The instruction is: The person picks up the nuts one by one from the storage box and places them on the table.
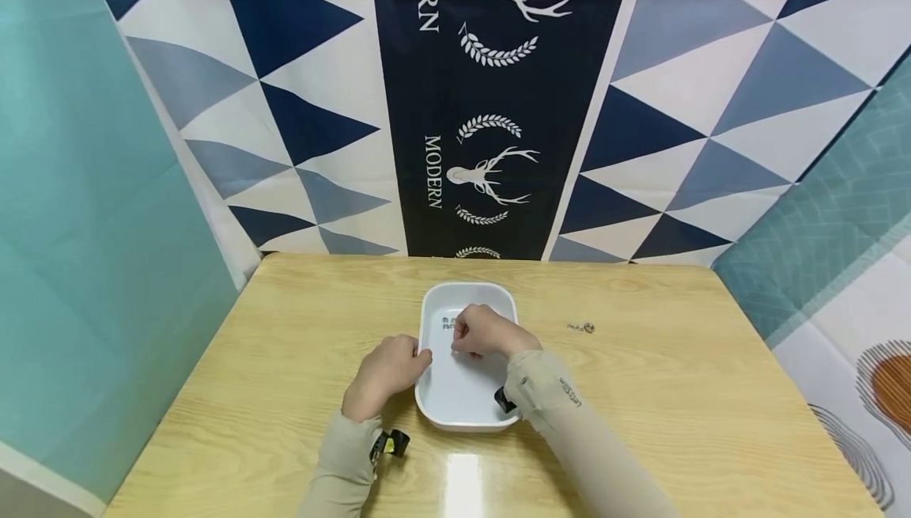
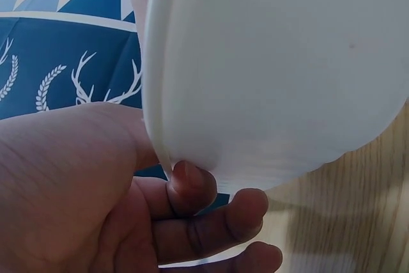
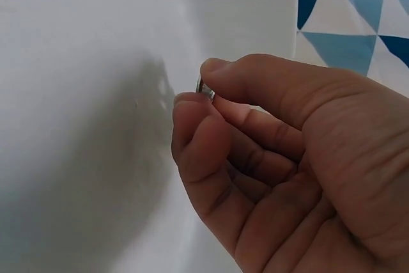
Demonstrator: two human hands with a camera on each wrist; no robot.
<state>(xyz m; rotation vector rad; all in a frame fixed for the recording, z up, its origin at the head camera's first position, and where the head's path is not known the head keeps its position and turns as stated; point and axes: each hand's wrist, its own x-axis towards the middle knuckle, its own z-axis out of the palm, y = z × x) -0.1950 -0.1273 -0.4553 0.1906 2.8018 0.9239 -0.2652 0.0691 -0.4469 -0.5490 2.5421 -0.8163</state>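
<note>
A white plastic tray stands on the wooden table. My left hand grips its left wall, the thumb over the rim and the curled fingers against the outside, as the left wrist view shows. Inside the tray, my right hand pinches a small shiny metal nut between thumb and fingertips, just above the tray's surface. Several small metal nuts lie together toward the far end of the tray, partly hidden behind my right hand.
On the table right of the tray, a few small metal pieces lie in a short row, the largest a nut. A patterned cloth hangs behind the table's far edge.
</note>
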